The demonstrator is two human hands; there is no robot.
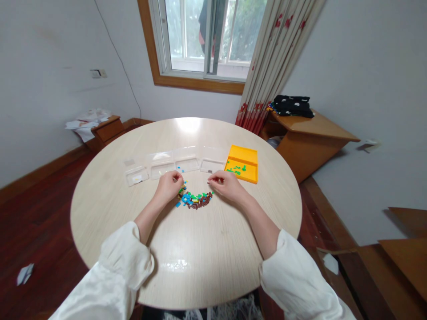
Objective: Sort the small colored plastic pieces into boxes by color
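Both hands flank the curved heap of small coloured plastic bricks at frame centre on the round pale wooden bench, your left hand touching it, right hand just beside, fingers pinched together.

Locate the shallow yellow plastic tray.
In the head view, the shallow yellow plastic tray lies on the round pale wooden table, right of centre, at the right end of the row of clear plastic boxes, just beyond the right hand.
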